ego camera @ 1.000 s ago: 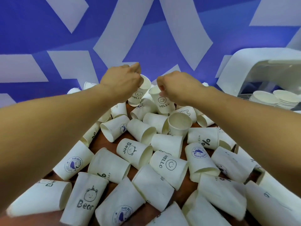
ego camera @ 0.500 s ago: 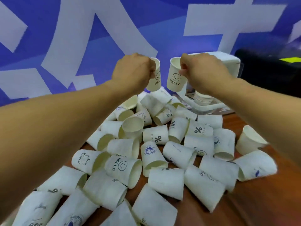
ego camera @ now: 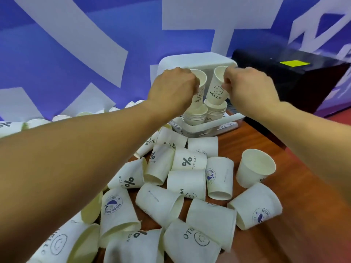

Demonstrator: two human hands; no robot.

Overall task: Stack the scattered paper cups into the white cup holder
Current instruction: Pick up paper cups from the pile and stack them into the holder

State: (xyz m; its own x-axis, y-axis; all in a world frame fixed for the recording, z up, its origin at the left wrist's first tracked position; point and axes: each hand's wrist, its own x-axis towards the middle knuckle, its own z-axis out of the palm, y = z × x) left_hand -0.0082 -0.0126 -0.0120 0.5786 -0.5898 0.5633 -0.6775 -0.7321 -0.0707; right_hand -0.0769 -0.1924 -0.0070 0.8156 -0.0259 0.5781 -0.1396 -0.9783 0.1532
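Head view shows the left hand (ego camera: 172, 90) curled round the left-hand cup (ego camera: 200, 82), a smooth, tapered white paper cup with a rolled rim and a printed smiley over the word HELLO. The right hand (ego camera: 248, 90) pinches the right-hand cup (ego camera: 216, 86), of the same print, near its rim. Both cups are upright with a slight tilt, mouths up, just under the rounded front lip of the white cup holder (ego camera: 197, 61), a glossy plastic hood over a slotted tray at the far end of the table (ego camera: 303, 215). Inside the tray stand the left stack (ego camera: 196, 115) and the right stack (ego camera: 216, 111) of nested cups, their rims forming tight ridges. The right-hand cup's base meets the top rim of the right stack; the left-hand cup's base is partly hidden by the hand, above the left stack. The scattered paper cups (ego camera: 188, 162) lie mostly on their sides across the brown wood-grain tabletop, touching and overlapping, some marked with a percent sign, some with a blue round logo. One upright cup (ego camera: 255, 168) stands apart at the right. A matte black box (ego camera: 284, 76) with a yellow label (ego camera: 294, 63) sits just beside the holder, closing its right flank. Bare wood runs along the right side of the table, from beside the holder toward the near edge. A blue wall (ego camera: 57, 63) with white shapes rises behind.
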